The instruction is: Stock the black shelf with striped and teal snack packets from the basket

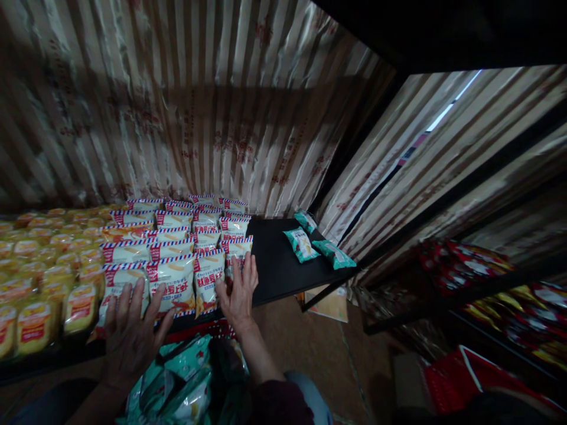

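Rows of white snack bags [170, 283] with red lettering and striped edges stand on a black shelf [274, 254]. My left hand [135, 321] has its fingers spread over the front of the leftmost front bags. At the right end of the front row, my right hand [239, 289] lies with extended fingers against the end bag [237, 251]. Neither hand grips anything. Below the shelf edge, between my arms, are several green bags [177, 381] by a red basket [224, 330], partly hidden by my forearms.
Yellow packaged cakes [82, 307] fill the shelf's left side. Three green bags [303, 245] lie at its right end. A corrugated wall covering [199, 118] rises behind. Another rack at right holds red snack packs [465, 265], with a red basket [469, 378] below.
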The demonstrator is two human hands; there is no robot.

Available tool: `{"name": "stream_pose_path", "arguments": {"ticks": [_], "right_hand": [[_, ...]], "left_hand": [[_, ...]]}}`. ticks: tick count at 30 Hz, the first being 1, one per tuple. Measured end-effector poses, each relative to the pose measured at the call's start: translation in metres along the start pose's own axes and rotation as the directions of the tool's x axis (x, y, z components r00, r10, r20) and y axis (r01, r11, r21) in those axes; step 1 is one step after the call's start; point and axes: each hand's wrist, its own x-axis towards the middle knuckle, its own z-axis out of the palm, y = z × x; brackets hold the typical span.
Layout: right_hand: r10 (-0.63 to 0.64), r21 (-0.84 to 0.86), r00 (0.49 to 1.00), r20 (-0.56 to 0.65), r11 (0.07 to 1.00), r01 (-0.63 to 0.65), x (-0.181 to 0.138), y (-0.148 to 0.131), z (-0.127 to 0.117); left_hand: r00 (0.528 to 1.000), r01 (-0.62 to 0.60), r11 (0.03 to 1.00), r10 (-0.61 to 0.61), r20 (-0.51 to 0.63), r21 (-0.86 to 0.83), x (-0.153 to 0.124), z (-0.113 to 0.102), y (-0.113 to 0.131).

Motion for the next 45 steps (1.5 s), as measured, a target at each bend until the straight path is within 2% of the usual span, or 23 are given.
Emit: {"name": "stream_pose_path", "arguments": {"ticks": [7, 12, 20, 25, 34, 41, 45], "right_hand": [[-0.102, -0.009, 0.992, 0.072, 0.995, 0.103, -0.013, -0.010, -0.008], [-0.205, 0.043, 0.977, 0.063, 0.978, 0.203, -0.016, -0.016, -0.006], [-0.207, 0.160, 0.978, -0.036, 0.965, 0.210, -0.021, -0.026, 0.006], [-0.172, 0.155, 0.983, -0.061, 0.972, 0.179, -0.011, -0.029, 0.012], [-0.127, 0.131, 0.988, 0.092, 0.985, 0.115, 0.002, -0.031, 0.013], [-0.169, 0.100, 0.984, 0.061, 0.982, 0.162, -0.006, -0.030, 0.004], [-0.124, 0.019, 0.991, 0.055, 0.992, 0.123, -0.007, -0.025, 0.001]], "left_hand": [[1.000, 0.002, 1.000, -0.002, -0.004, -0.001, 0.001, 0.000, 0.001], [1.000, -0.006, 1.000, 0.005, -0.017, -0.013, 0.003, 0.000, 0.001], [1.000, 0.009, 1.000, -0.009, -0.011, -0.025, 0.003, 0.000, 0.001], [1.000, 0.025, 0.999, -0.025, 0.010, -0.021, 0.002, -0.001, 0.002], [1.000, 0.008, 0.999, -0.008, -0.016, -0.039, 0.003, -0.001, 0.002], [1.000, 0.000, 1.000, 0.000, -0.010, -0.026, 0.003, -0.003, 0.003], [0.999, -0.032, 0.999, 0.032, -0.021, -0.007, 0.002, -0.002, 0.001]]}}
